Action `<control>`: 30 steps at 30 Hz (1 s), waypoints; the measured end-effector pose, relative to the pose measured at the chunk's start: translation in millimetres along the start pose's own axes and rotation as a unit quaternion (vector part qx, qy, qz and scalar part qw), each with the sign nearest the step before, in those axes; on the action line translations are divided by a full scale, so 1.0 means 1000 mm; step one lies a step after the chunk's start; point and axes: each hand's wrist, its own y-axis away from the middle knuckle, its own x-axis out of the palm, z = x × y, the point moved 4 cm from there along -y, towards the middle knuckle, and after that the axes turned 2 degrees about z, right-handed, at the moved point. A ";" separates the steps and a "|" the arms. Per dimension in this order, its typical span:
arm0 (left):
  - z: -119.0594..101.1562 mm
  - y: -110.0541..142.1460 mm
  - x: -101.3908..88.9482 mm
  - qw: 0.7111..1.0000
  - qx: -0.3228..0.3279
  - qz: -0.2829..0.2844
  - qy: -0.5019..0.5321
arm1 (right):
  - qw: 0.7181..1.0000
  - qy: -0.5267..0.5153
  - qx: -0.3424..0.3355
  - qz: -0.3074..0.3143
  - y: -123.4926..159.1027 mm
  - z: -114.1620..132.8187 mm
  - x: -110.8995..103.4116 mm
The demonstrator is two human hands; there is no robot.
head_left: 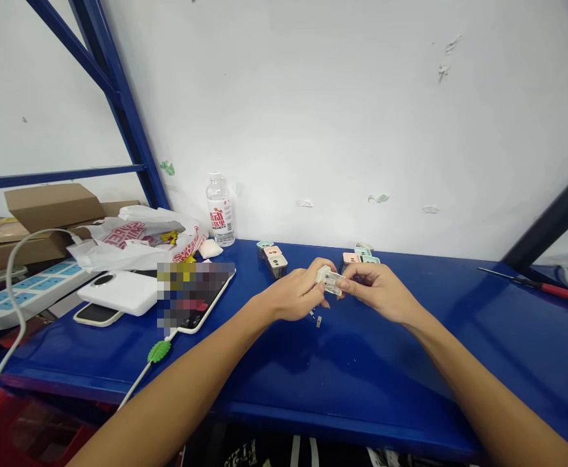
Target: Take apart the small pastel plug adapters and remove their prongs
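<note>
Between my two hands is a small pencil sharpener (331, 283) with a clear plastic body and a cream top. My left hand (299, 293) pinches the cream end, and my right hand (377, 290) grips the clear end between thumb and fingers. Just below them, a tiny metal piece (318, 322) lies on the blue table (342, 383) beside smaller bits. Beyond my left hand stands a row of similar sharpeners (275, 261) with pastel, two-holed tops. Another group of sharpeners (360, 257) is partly hidden behind my right hand.
A screwdriver (551, 288) with a red handle lies at right. On the left are a phone (211, 305) on a cable, a white power bank (118, 292), a power strip (31, 288), a plastic bag (113, 246) and a cardboard box (53, 207). A water bottle (220, 214) stands by the wall.
</note>
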 end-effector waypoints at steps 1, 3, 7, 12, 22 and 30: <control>0.000 0.000 0.000 1.000 0.000 -0.001 0.001 | 1.000 -0.003 0.001 0.002 0.000 0.000 0.000; 0.000 0.000 0.001 1.000 -0.003 -0.002 0.000 | 1.000 -0.011 0.000 0.002 0.000 0.000 0.000; 0.003 -0.001 0.002 1.000 -0.005 -0.019 0.007 | 1.000 -0.020 -0.008 -0.005 0.000 0.002 -0.001; 0.007 -0.001 0.000 0.999 0.005 -0.052 0.008 | 0.998 -0.057 -0.010 0.038 0.002 0.003 0.004; 0.004 -0.002 -0.002 0.999 -0.005 -0.048 -0.023 | 0.998 -0.049 -0.013 0.045 0.002 0.002 0.006; 0.002 -0.002 0.000 0.999 -0.008 -0.031 -0.030 | 0.999 -0.037 -0.010 0.035 0.001 0.000 0.004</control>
